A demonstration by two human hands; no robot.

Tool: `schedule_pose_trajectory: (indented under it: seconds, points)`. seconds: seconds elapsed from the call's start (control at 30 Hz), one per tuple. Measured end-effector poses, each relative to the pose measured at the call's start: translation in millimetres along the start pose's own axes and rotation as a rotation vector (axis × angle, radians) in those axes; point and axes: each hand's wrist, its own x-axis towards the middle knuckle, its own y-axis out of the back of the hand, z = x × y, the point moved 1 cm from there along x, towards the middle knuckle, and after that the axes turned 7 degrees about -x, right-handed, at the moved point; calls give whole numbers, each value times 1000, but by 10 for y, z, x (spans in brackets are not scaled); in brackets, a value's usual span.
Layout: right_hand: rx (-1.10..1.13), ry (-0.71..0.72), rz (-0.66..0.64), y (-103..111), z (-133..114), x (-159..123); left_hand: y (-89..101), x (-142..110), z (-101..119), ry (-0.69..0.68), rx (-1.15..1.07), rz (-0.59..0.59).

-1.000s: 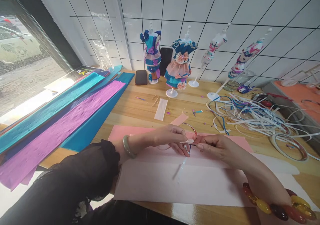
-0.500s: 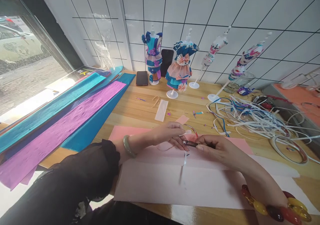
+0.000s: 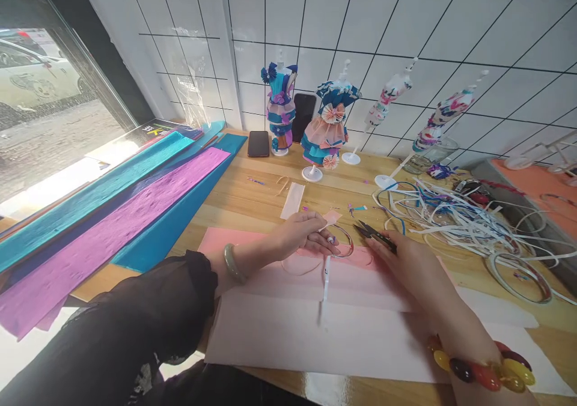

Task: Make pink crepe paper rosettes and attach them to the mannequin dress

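Left fingers curled, palm inward

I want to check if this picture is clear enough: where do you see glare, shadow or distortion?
Head view: daylight bleaches the window side; head view: the table's near edge shines; head view: soft shadow darkens the pale paper near the right arm; head view: the wall's lines slant, perhaps lens distortion.

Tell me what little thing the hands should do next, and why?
I'd lay the black scissors on the wooden table. The right hand holds them away from the white strip that hangs below the left hand. Putting them down would probably free those fingers to steady the strip.
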Motion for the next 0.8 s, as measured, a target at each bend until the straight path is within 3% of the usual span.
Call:
schedule_pose_trajectory:
  seconds: [0.07, 0.13, 0.23, 0.33, 0.47, 0.63, 0.8]
  points:
    - [-55, 58, 88, -53, 43, 21, 6, 10, 2, -30, -19, 12]
    - [-65, 146, 260, -65, 41, 30, 11, 15, -2, -56, -19, 18]
    - [60, 344, 391, -36, -78, 3, 19, 19, -17, -68, -29, 3]
    - [219, 556, 269, -35, -271, -54, 25, 27, -28, -76, -62, -12]
    - [312, 665, 213, -111, -402, -93, 26, 38, -16, -68, -88, -2]
    - [356, 666, 166, -155, -374, -77, 48, 56, -7, -89, -87, 17]
    - [408, 595, 103, -109, -352, -73, 79, 70, 0, -176, -30, 145]
